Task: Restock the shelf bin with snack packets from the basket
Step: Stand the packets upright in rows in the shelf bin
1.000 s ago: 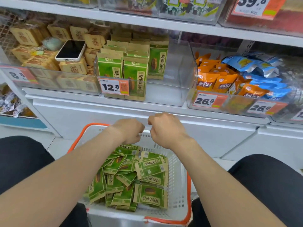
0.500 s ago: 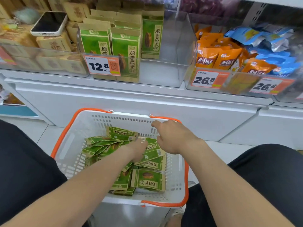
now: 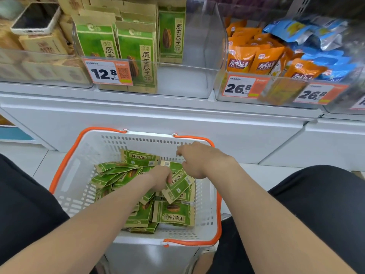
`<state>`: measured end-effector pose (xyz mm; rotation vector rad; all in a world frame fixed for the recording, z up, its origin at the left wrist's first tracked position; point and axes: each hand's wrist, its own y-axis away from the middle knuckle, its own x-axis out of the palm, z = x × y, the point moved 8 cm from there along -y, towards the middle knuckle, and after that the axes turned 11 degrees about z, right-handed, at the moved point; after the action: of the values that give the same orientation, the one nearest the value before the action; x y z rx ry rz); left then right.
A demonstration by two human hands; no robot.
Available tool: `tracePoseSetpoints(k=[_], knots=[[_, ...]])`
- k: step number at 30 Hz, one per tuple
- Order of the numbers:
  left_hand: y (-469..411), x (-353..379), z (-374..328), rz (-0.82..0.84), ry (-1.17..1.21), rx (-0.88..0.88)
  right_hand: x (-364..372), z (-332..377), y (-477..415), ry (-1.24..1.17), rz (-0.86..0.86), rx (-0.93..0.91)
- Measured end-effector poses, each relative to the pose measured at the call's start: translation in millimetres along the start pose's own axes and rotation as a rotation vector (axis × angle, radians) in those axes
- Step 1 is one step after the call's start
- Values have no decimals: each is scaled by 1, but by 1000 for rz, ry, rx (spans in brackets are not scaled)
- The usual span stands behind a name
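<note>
A white basket (image 3: 79, 171) with orange handles sits between my knees, holding several green snack packets (image 3: 173, 214). My left hand (image 3: 161, 177) is down in the pile and grips one green packet (image 3: 177, 186), which is tilted up out of the heap. My right hand (image 3: 199, 161) hovers over the basket's far right side with fingers curled, holding nothing that I can see. Above, the clear shelf bin (image 3: 205, 56) with the 12.8 price tag (image 3: 108, 72) has upright green packets (image 3: 136, 54) on its left; its right half is bare.
A bin of brown packets with a phone (image 3: 35, 18) lying on top stands to the left. To the right, a bin of orange packets (image 3: 264, 58) and blue packets (image 3: 324, 42). A white cabinet front (image 3: 177, 119) runs below the shelf, just behind the basket.
My view has dropped from the shelf to the basket. Both hands came down from the shelf edge; my left hand has reached into the pile and taken hold of a green packet.
</note>
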<state>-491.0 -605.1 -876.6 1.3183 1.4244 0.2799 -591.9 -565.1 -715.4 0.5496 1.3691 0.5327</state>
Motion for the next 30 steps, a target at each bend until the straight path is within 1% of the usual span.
tracePoseSetpoints(k=[6, 8, 11, 14, 16, 18, 20, 22, 24, 25, 27, 28, 30], knots=[[23, -39, -5, -145, 314, 62, -4, -4, 15, -26, 73, 20], [33, -54, -5, -207, 449, 99, -7, -6, 19, -25, 79, 24], [49, -72, -3, -249, 661, 123, -11, -11, 19, -29, 59, 41], [62, -89, -2, -266, 921, 149, -14, -16, 18, -42, -22, 62], [70, -97, -7, -243, 1158, 200, -19, -19, 17, -123, -79, 59], [81, -105, -12, -234, 1342, 266, -31, -19, 17, -221, -191, 23], [93, -116, -15, -313, 1427, 338, -47, -20, 20, -305, -333, -12], [110, -130, -15, -511, 1405, 387, -60, -21, 26, -449, -433, -53], [131, -144, -16, -727, 1215, 368, -68, -22, 31, -631, -493, -93], [140, -149, -21, -790, 1082, 363, -70, -24, 31, -716, -517, -103], [151, -155, -34, -836, 863, 390, -75, -22, 32, -889, -554, -150], [157, -157, -39, -877, 792, 406, -77, -19, 34, -962, -576, -189], [173, -164, -43, -1025, 727, 413, -84, -12, 38, -1051, -618, -262]])
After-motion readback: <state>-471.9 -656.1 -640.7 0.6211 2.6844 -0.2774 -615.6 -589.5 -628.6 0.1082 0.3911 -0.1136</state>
